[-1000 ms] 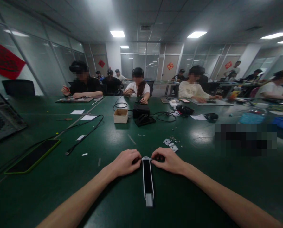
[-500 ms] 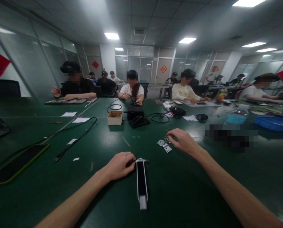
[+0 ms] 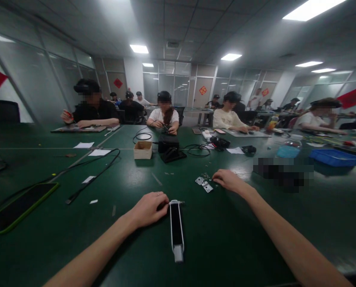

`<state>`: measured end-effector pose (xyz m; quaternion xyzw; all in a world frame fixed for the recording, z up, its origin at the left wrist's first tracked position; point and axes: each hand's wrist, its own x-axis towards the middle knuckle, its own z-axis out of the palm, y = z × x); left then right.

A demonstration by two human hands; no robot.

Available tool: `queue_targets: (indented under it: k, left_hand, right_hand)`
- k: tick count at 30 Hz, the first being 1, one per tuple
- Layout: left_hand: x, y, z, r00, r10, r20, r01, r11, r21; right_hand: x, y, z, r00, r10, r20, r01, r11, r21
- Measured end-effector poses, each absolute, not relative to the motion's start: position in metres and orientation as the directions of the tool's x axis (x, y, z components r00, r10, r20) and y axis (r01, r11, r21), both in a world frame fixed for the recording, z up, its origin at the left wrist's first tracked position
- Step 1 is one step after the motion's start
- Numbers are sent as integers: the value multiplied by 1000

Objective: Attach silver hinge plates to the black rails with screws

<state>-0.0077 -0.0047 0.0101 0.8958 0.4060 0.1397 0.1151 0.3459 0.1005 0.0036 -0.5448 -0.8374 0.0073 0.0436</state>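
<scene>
My left hand [image 3: 153, 208] rests on the green table, fingers curled and closed at the far left corner of a long, narrow white-framed piece with a black middle [image 3: 176, 225]. A thin metal pin [image 3: 181, 203] sticks out from that far end on the right. The near end has a pale grey block [image 3: 178, 254]. My right hand [image 3: 230, 180] is lowered to the table with its fingers together, just right of scattered small metal parts [image 3: 206, 175]. Beside them lie flat metal plates with holes [image 3: 207, 187]. Whatever the right fingertips hold is hidden.
Farther off stand a small open box [image 3: 142, 150] and a black device [image 3: 168, 144] with cables. A black mat with a green edge [image 3: 19, 205] and a black cable [image 3: 92, 179] lie left. A blue tray [image 3: 336, 157] sits right. Several people sit across the table.
My right hand has drawn back slightly towards me and lowered, uncovering more of the small parts. My left hand stays at the white-framed piece. The view has shifted a little.
</scene>
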Motion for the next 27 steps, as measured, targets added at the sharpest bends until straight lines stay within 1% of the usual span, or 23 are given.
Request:
queue_targets:
  k: [4,7,9,11,13,15,18,27]
  left_hand:
    - [-7,-7,13,627,766,142,704,-635,317]
    - [-7,-8,16,621,772,137,711,-628,316]
    - [-7,-8,17,619,774,130,715,-625,314]
    - [-7,-8,16,622,773,124,715,-625,312]
    - [-7,-8,15,628,768,124,711,-632,309]
    - [-7,-8,14,633,762,136,705,-641,303]
    - [-7,-7,13,632,761,150,706,-644,294]
    - [-7,-6,10,628,762,159,709,-645,286]
  right_hand:
    - [343,101,5,-371,924,96,925,377,-47]
    - [332,93,10,-355,920,165,927,369,-64]
    - [316,82,14,-379,890,252,895,422,-147]
    - [294,66,17,-445,827,344,795,541,-274]
    - [270,48,17,-515,763,391,688,640,-343]
    - [250,32,14,-603,707,370,595,708,-382]
    - [234,19,8,-681,653,330,507,746,-432]
    - [240,19,9,-705,653,276,454,715,-532]
